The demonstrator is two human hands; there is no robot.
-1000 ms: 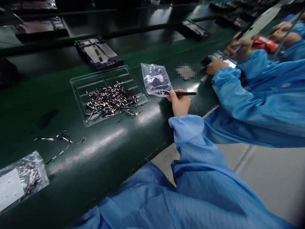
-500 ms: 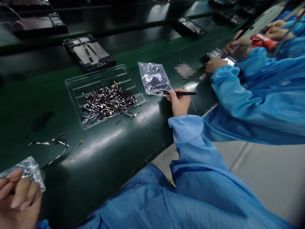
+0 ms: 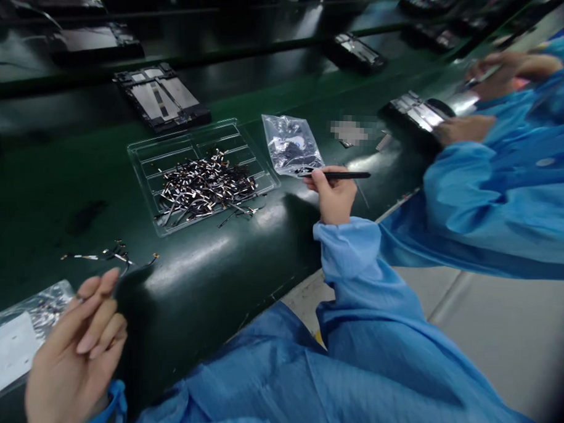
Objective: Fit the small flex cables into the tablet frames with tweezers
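My right hand (image 3: 337,198) grips black tweezers (image 3: 345,175), whose tips point left at the near edge of a clear plastic bag (image 3: 293,144) with dark small parts inside. At the lower left, my left hand (image 3: 80,346) is raised with its fingers curled together. Whatever they pinch, if anything, is too small to name. Just beyond its fingertips lie a few loose flex cables (image 3: 118,253). Partly behind this hand is another clear bag (image 3: 52,305) with a white label and small parts. A clear tray (image 3: 145,163) between my hands bears a heap of short flex cables (image 3: 209,187).
Beyond the tray lies an opened device (image 3: 163,99) on the green bench (image 3: 187,276). A co-worker in blue sits at the right, hands at another device (image 3: 417,111). More devices stand along the back. A small flat part (image 3: 383,141) lies near the co-worker.
My left hand has moved right and up, away from the labelled bag to beside the loose cables. The right hand stays at its bag with the tweezers. The co-worker's hands have shifted right.
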